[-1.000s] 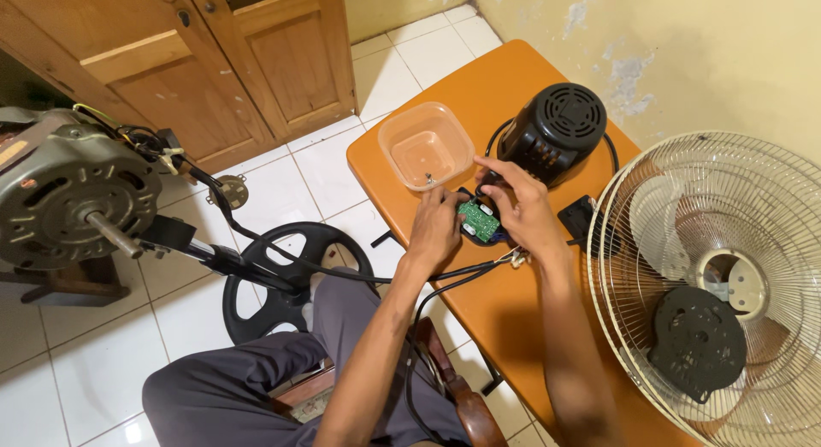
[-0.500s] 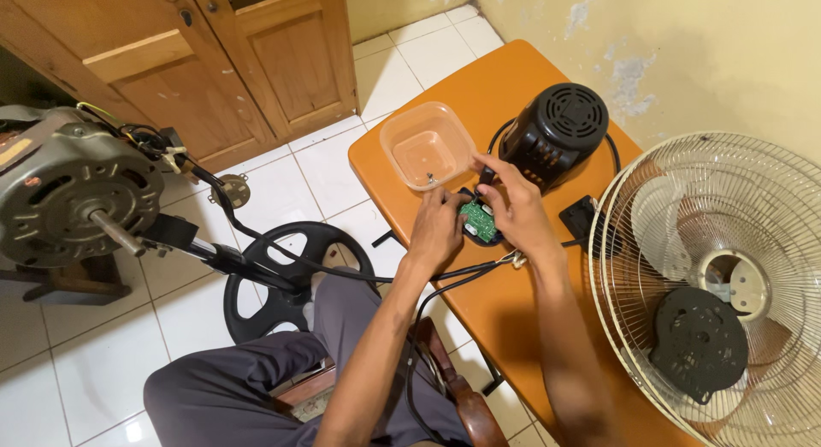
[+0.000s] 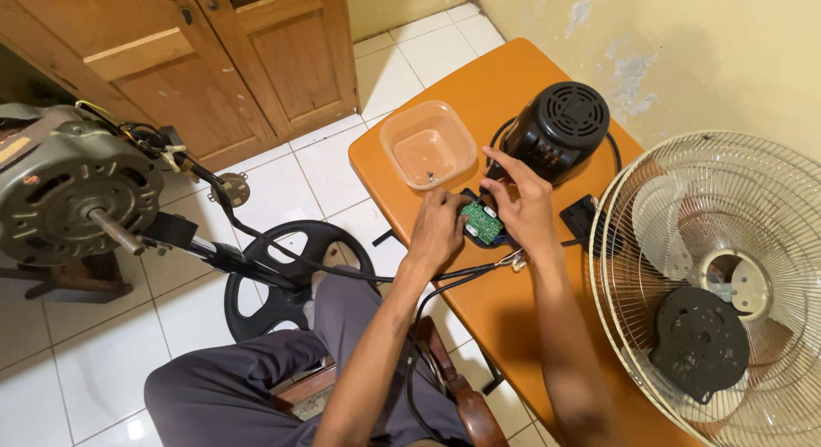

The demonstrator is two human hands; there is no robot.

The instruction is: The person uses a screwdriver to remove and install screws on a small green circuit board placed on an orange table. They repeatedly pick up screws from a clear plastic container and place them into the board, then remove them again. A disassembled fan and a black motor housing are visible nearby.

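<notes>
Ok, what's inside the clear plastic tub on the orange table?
The clear plastic tub looks nearly empty: one small dark bit, perhaps a screw, lies near its front wall. Nothing covers it. Both hands work beside it on a green circuit board, not in the tub.

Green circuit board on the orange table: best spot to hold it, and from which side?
Probably by its bare long edges, coming from above. The green circuit board lies flat on the orange table with components facing up, so an edge pinch avoids them. The left hand and right hand already flank it, and wires leave its lower right end.
</notes>
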